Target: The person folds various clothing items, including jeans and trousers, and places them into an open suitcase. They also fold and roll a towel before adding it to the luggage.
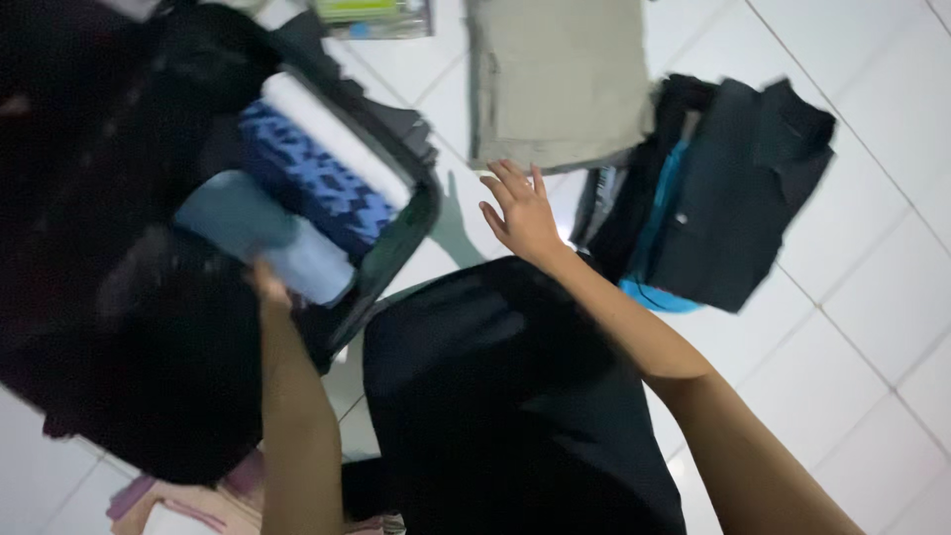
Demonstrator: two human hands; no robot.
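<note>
While the right hand hovers flat with fingers spread above the white tiled floor at frame centre, the left hand touches a light blue rolled garment in the open suitcase, upper left; its grip cannot be determined. Dark folded shirts lie right, a beige folded cloth at top.

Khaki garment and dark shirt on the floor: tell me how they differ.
The khaki garment is light beige; the dark shirt is near black. The khaki garment lies alone on the white tiles, while the dark shirt tops a pile with a turquoise piece under it. Both are folded flat, beyond the open right hand.
</note>
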